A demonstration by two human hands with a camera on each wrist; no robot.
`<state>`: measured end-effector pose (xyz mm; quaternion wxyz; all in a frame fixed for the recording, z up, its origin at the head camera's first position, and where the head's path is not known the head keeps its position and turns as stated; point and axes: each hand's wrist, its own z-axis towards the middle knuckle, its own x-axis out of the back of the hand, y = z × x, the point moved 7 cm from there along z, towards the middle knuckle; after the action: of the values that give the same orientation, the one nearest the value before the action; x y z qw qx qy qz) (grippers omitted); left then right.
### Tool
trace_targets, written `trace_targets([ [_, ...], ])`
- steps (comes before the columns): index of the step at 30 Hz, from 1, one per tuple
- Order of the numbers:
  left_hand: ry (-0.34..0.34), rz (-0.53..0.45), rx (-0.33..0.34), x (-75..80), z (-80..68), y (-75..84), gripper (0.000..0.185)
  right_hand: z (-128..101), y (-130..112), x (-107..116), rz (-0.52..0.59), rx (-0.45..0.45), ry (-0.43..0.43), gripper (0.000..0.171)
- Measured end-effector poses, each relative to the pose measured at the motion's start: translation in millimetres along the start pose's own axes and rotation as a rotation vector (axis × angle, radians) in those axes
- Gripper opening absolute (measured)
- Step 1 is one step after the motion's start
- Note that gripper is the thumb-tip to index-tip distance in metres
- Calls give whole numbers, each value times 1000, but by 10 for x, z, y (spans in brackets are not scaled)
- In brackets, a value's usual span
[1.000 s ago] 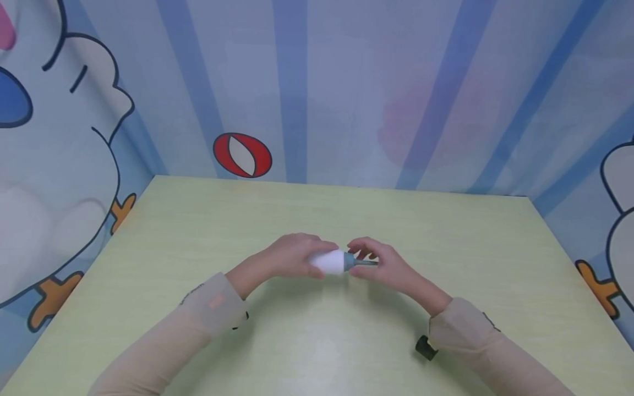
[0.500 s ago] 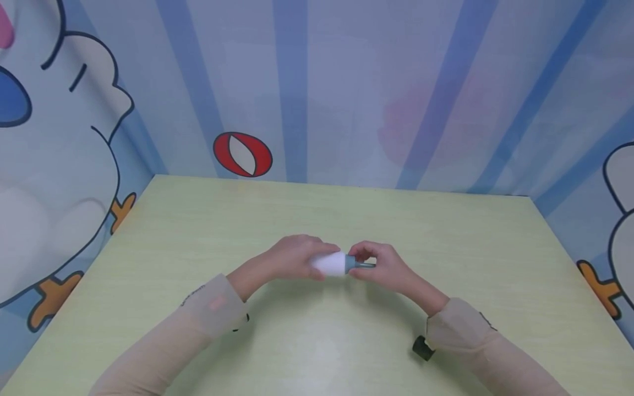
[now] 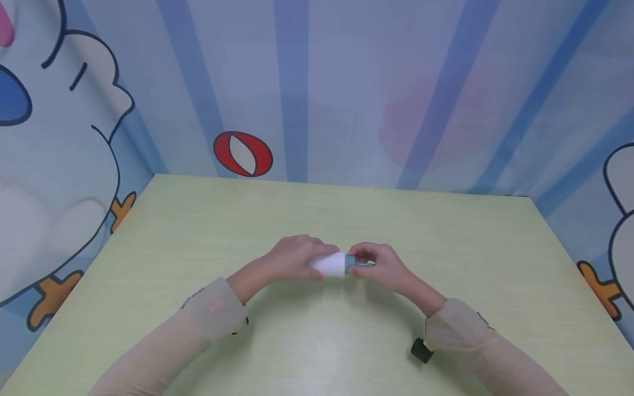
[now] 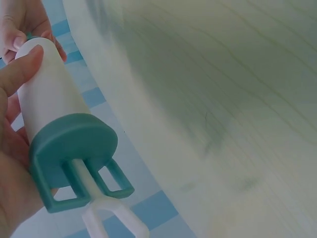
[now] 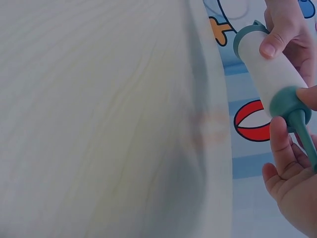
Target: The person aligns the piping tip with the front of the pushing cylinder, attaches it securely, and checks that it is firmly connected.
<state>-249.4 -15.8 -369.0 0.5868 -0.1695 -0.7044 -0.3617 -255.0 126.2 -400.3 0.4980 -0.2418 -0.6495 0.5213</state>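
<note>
Both hands are up over the middle of the table point(image 3: 198, 220), and between them, held level just above it, sits the syringe point(image 3: 331, 263): the left hand point(image 3: 292, 256) has its fingers curled round the white barrel point(image 4: 47, 94), thumb along the top and the teal flange point(image 4: 69, 148) at the heel of the palm. The right hand point(image 3: 381, 264) pinches the teal nozzle point(image 5: 297, 119) end between thumb and fingers. A small black cap point(image 3: 420, 350) lies on the table just beside the right sleeve point(image 3: 458, 333).
</note>
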Motion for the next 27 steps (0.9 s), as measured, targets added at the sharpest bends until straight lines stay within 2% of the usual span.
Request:
trace_targets([
  [8, 47, 47, -15, -21, -11, -26, 52, 4, 7, -24, 44, -18, 13, 26],
  [15, 60, 112, 52, -6, 113, -176, 54, 186, 18, 2, -91, -11, 19, 26],
  [22, 30, 96, 106, -48, 268, -342, 54, 441, 152, 28, -227, -71, 4, 25],
  [27, 27, 74, 132, -123, 349, -441, 55, 549, 219, 25, -279, -97, -8, 26],
])
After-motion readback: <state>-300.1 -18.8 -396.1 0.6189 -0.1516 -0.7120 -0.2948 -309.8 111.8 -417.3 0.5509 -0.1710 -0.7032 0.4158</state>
